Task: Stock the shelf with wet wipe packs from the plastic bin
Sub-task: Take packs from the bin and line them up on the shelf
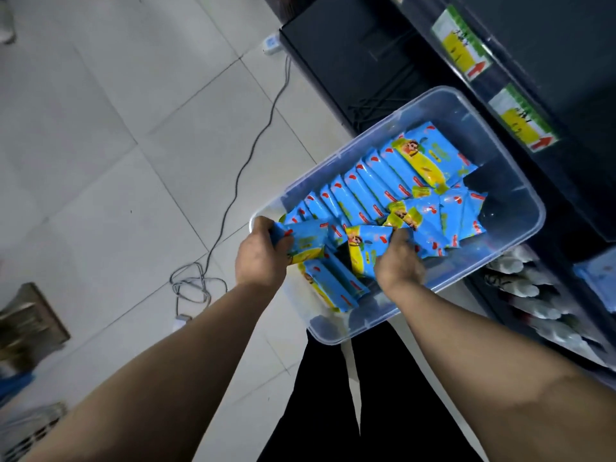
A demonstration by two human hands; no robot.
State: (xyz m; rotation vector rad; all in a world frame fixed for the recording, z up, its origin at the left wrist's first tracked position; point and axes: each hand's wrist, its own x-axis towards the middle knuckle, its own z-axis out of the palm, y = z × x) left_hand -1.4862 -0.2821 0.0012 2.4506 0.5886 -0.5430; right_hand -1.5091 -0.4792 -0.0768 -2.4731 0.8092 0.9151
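My left hand point(261, 253) is curling round one blue and yellow wet wipe pack point(305, 240) at the near left corner of the bin, fingers wrapped over its end. My right hand point(400, 261) is clutching a second pack point(365, 250) just beside it, its fingers hidden behind the wrapper, so I cannot tell exactly how they are lying. Both packs are sitting low inside the clear plastic bin point(520, 208), not yet lifted over its rim. Around my hands more packs are lying loose and tilted. Beyond them a long row of packs point(363, 185) is standing on edge along the left wall, running toward the far end, where one is lying flat on top. The far right part of the bin floor is showing bare. The bin is sitting just beside the dark shelf point(566, 105) on my right, whose edge is carrying yellow price labels point(461, 45). Lower down, white packets point(520, 285) are filling one level, and something blue point(596, 281) is showing at the frame's edge, too blurred for me to say whether it is wipes already placed. Judging from this, I am taking it that the stocking is under way but far from finished: most of a bin of packs is waiting to be moved. A grey cable point(233, 195) is trailing over the tiled floor point(100, 128) to my left.
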